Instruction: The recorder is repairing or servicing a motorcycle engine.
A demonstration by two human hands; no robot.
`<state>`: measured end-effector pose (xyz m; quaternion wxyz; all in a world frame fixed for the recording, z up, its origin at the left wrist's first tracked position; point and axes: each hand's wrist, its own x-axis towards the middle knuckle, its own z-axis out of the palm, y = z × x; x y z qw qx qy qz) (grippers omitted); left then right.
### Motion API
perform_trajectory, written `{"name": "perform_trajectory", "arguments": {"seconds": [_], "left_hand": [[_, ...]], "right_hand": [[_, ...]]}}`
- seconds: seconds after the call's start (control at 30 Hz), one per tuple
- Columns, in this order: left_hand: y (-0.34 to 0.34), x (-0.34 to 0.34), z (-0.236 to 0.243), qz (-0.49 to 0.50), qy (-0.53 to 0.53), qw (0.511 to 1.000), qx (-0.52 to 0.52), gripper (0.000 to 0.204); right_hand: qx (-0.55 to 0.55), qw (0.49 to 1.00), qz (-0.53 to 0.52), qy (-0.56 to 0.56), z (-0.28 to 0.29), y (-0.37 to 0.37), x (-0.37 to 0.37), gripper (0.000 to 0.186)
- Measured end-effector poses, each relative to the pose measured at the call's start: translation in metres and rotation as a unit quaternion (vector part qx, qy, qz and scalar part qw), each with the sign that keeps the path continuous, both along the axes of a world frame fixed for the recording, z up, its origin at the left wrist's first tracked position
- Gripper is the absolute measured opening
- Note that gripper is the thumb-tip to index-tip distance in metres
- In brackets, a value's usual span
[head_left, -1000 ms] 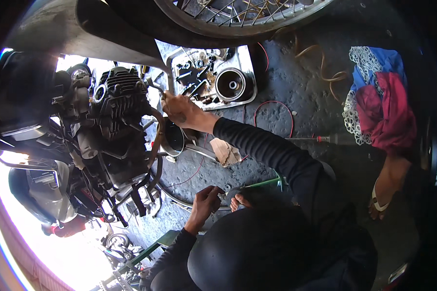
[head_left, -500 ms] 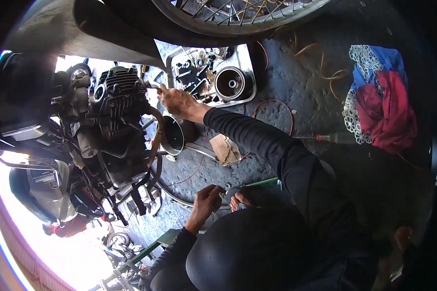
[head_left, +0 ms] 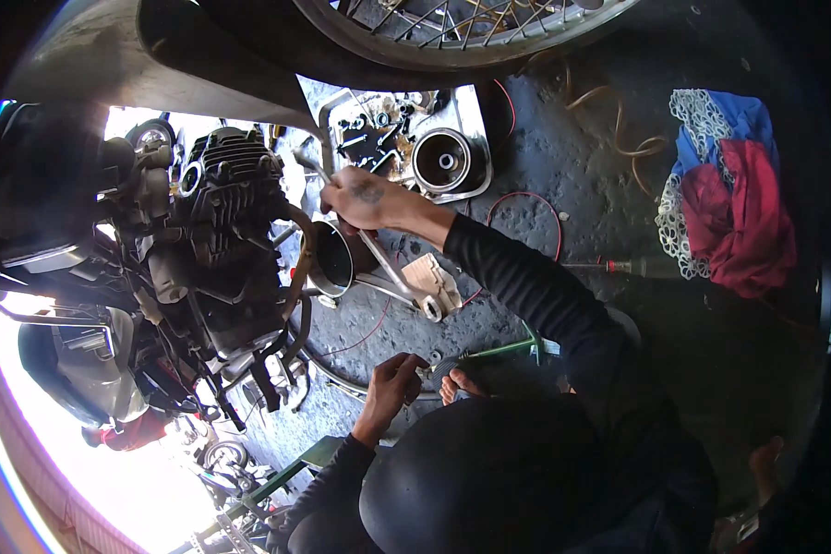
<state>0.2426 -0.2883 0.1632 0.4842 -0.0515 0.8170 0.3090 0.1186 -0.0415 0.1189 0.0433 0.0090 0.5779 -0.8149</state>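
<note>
My right hand (head_left: 365, 198) is closed around a long metal wrench (head_left: 388, 268), beside the right side of a dark motorcycle engine (head_left: 231, 203). The wrench lies diagonally in the air, its ring end over a piece of cardboard (head_left: 434, 277). Lower down, my left hand (head_left: 388, 392) has thumb and finger pinched near the end of a green rod (head_left: 508, 346); what they hold is too small to make out. Toes of a foot (head_left: 457, 383) show just right of that hand. A dark open can (head_left: 332, 258) sits under my right hand.
A metal tray (head_left: 475, 138) of loose parts and a drum-shaped part stands above. A spoked wheel (head_left: 462, 42) is overhead. Red and blue cloths (head_left: 739, 212), a brown hose (head_left: 637, 148) and red wire lie rightward. Another person's foot (head_left: 764, 454) shows at lower right.
My right hand has shifted right, swinging the wrench so its lower end now shows over the cardboard. The foot at far right has moved downward. My left hand stays in place.
</note>
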Motion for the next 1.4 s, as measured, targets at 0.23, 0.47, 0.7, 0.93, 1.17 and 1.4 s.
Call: {"name": "perform_trajectory", "arguments": {"seconds": [0.23,0.47,0.7,0.93,1.17,1.4], "left_hand": [[-0.003,0.001,0.002,-0.02,0.002,1.0,0.014,0.032],[-0.004,0.004,0.002,-0.013,0.009,1.0,0.013,0.032],[-0.006,0.003,-0.002,-0.002,0.004,1.0,0.02,0.032],[-0.002,0.003,0.002,-0.001,0.002,1.0,0.023,0.031],[-0.007,0.006,0.0,0.019,0.001,1.0,0.003,0.03],[-0.007,0.001,-0.003,0.006,0.005,1.0,0.015,0.03]], "right_hand": [[0.232,0.927,-0.237,0.177,-0.057,-0.066,-0.045,0.023],[0.262,0.909,-0.269,0.179,-0.07,-0.064,-0.073,0.025],[0.286,0.877,-0.287,0.256,-0.059,-0.063,-0.059,0.022],[0.275,0.892,-0.286,0.216,-0.057,-0.072,-0.054,0.022],[0.102,0.979,-0.121,0.129,0.005,-0.015,-0.007,0.023],[0.027,0.999,-0.035,0.006,-0.014,-0.013,-0.004,0.029]]}}
